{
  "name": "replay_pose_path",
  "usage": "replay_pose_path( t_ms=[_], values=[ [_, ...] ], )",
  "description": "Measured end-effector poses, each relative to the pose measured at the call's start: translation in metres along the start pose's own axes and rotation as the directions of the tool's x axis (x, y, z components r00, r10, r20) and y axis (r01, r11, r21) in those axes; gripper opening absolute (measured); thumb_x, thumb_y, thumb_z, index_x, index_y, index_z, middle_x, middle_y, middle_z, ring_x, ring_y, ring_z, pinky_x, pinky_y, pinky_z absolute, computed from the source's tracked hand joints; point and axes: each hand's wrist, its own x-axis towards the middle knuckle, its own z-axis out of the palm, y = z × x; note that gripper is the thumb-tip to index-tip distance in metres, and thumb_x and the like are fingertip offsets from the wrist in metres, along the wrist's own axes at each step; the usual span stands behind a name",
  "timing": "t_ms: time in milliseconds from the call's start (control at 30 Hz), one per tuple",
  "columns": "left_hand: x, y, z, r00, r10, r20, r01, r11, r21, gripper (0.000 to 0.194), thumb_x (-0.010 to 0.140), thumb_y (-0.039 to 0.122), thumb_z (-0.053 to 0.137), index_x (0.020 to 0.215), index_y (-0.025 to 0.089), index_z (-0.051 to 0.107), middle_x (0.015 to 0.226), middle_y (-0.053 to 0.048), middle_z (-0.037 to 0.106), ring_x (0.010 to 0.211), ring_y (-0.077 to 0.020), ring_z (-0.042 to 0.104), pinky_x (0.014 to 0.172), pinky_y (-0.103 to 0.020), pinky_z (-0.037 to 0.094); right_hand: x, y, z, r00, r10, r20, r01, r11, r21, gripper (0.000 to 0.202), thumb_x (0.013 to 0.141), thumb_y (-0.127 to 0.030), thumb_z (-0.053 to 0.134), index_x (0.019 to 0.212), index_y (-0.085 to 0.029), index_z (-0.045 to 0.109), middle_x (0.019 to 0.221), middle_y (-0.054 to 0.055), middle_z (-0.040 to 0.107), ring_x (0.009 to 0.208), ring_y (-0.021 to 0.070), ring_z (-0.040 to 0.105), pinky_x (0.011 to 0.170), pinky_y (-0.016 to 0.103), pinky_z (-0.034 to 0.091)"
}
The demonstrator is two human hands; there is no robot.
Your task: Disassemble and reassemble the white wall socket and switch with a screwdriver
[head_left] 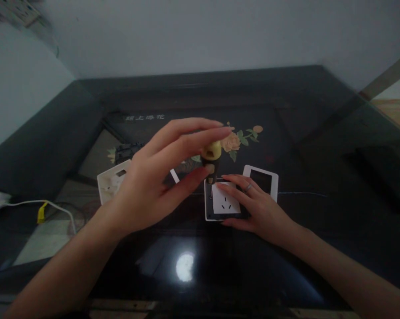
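My left hand [166,168] is closed on the yellow and black handle of a screwdriver [213,153], held upright over the upper left part of a wall socket [225,204]. The socket has a white face with slots and a dark surround inside a thin white edge. The screwdriver's tip is hidden behind its handle. Fingers of my right hand [253,204], one with a ring, rest on the socket's right side and top, spread apart around it.
A white frame [274,186] lies just right of the socket. To the left are an open white box [103,181] and a black object [128,151], both partly behind my left hand. A white cable [58,206] with a yellow tag [41,213] crosses the glossy dark table [136,274].
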Motion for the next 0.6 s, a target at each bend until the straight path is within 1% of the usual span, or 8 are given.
replay_pose_path(
  t_ms=[67, 133, 200, 300, 333, 400, 500, 600],
  values=[
    [-0.001, 0.003, 0.001, 0.995, -0.087, 0.050, 0.094, 0.983, -0.157, 0.051, 0.093, 0.013, 0.060, 0.141, 0.026, 0.052, 0.143, -0.006, 0.056, 0.123, -0.0260, 0.062, 0.098, -0.038, 0.060, 0.000, 0.000, 0.000, 1.000, 0.005, 0.002, -0.005, 1.000, 0.008, 0.068, 0.083, -0.039, 0.072, 0.141, -0.020, 0.042, 0.144, 0.019, 0.048, 0.132, 0.0361, 0.047, 0.100, 0.060, 0.050],
    [-0.002, 0.003, 0.003, 0.994, -0.101, 0.044, 0.108, 0.968, -0.227, 0.052, 0.092, 0.009, 0.061, 0.140, 0.025, 0.052, 0.138, -0.004, 0.062, 0.118, -0.0224, 0.065, 0.097, -0.033, 0.060, -0.001, 0.000, 0.000, 1.000, 0.009, 0.004, -0.009, 1.000, 0.011, 0.067, 0.083, -0.039, 0.071, 0.141, -0.021, 0.042, 0.144, 0.019, 0.047, 0.133, 0.0363, 0.046, 0.100, 0.060, 0.050],
    [-0.003, 0.001, 0.006, 0.996, -0.081, -0.030, 0.075, 0.983, -0.167, 0.047, 0.089, 0.009, 0.066, 0.133, 0.023, 0.059, 0.125, 0.001, 0.069, 0.108, -0.0170, 0.069, 0.095, -0.025, 0.059, -0.001, 0.000, -0.001, 1.000, 0.003, 0.001, -0.003, 1.000, 0.008, 0.066, 0.084, -0.039, 0.071, 0.141, -0.020, 0.042, 0.144, 0.019, 0.047, 0.133, 0.0366, 0.046, 0.101, 0.061, 0.050],
    [-0.001, -0.001, 0.007, 0.984, 0.038, -0.172, -0.028, 0.998, 0.062, 0.036, 0.085, 0.017, 0.074, 0.120, 0.022, 0.067, 0.104, 0.005, 0.071, 0.089, -0.0114, 0.067, 0.086, -0.020, 0.057, -0.001, 0.000, 0.000, 1.000, 0.002, -0.009, -0.002, 1.000, 0.020, 0.067, 0.084, -0.039, 0.070, 0.142, -0.022, 0.042, 0.144, 0.018, 0.047, 0.134, 0.0364, 0.045, 0.101, 0.061, 0.050],
    [0.000, -0.001, 0.006, 0.979, 0.124, -0.164, -0.107, 0.989, 0.106, 0.035, 0.085, 0.020, 0.075, 0.120, 0.020, 0.068, 0.099, 0.003, 0.070, 0.083, -0.0107, 0.065, 0.081, -0.019, 0.057, -0.001, 0.000, 0.000, 1.000, 0.007, -0.010, -0.007, 1.000, 0.028, 0.067, 0.084, -0.040, 0.070, 0.142, -0.023, 0.042, 0.145, 0.018, 0.047, 0.134, 0.0363, 0.045, 0.101, 0.061, 0.049],
    [0.002, 0.000, 0.002, 0.985, 0.148, -0.087, -0.136, 0.981, 0.136, 0.041, 0.087, 0.020, 0.072, 0.127, 0.020, 0.064, 0.100, -0.001, 0.069, 0.085, -0.0135, 0.065, 0.082, -0.024, 0.059, -0.001, 0.000, 0.000, 1.000, 0.016, -0.010, -0.015, 0.999, 0.038, 0.067, 0.083, -0.039, 0.071, 0.142, -0.024, 0.042, 0.145, 0.017, 0.047, 0.134, 0.0362, 0.045, 0.101, 0.062, 0.049],
    [0.003, 0.004, -0.003, 0.999, 0.026, 0.042, -0.027, 0.999, 0.031, 0.052, 0.092, 0.013, 0.061, 0.142, 0.024, 0.050, 0.128, -0.007, 0.064, 0.113, -0.0221, 0.064, 0.096, -0.037, 0.057, 0.000, 0.000, 0.000, 1.000, 0.012, -0.009, -0.012, 1.000, 0.029, 0.067, 0.083, -0.039, 0.071, 0.142, -0.023, 0.043, 0.145, 0.018, 0.048, 0.133, 0.0361, 0.046, 0.101, 0.061, 0.049],
    [0.000, 0.004, -0.001, 0.994, -0.074, 0.080, 0.086, 0.984, -0.153, 0.056, 0.093, 0.007, 0.058, 0.144, 0.027, 0.047, 0.138, -0.003, 0.061, 0.117, -0.0207, 0.064, 0.097, -0.033, 0.058, 0.000, 0.000, 0.000, 1.000, 0.002, -0.009, -0.002, 1.000, 0.012, 0.067, 0.083, -0.039, 0.071, 0.142, -0.020, 0.043, 0.144, 0.019, 0.048, 0.133, 0.0359, 0.046, 0.101, 0.060, 0.050]
  ],
)
